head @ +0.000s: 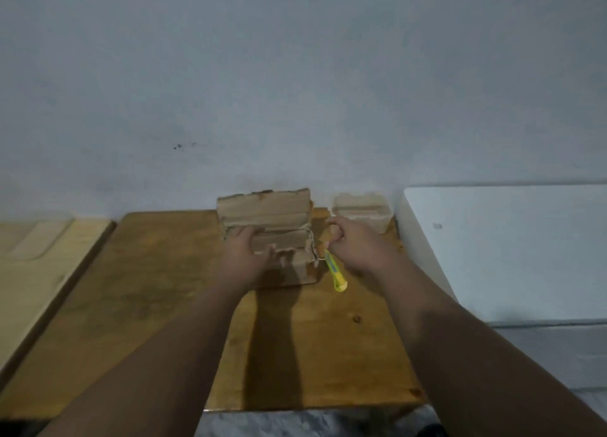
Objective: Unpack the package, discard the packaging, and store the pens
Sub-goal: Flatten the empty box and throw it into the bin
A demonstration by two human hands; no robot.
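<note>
While the left hand (pixel 247 252) lies with fingers spread atop the brown cardboard package (pixel 267 236) on the wooden table (pixel 157 292), apparently steadying it, the right hand (pixel 353 246) fists a yellow utility knife (pixel 334 272) against its side, seemingly to slit it.

Person, head-camera view: two bare forearms, no sleeves visible up to the frame edge. Left hand (pixel 244 252) and right hand (pixel 356 244): bare, no gloves, rings, watch or wristband visible. Fingernails too blurred to describe.
</note>
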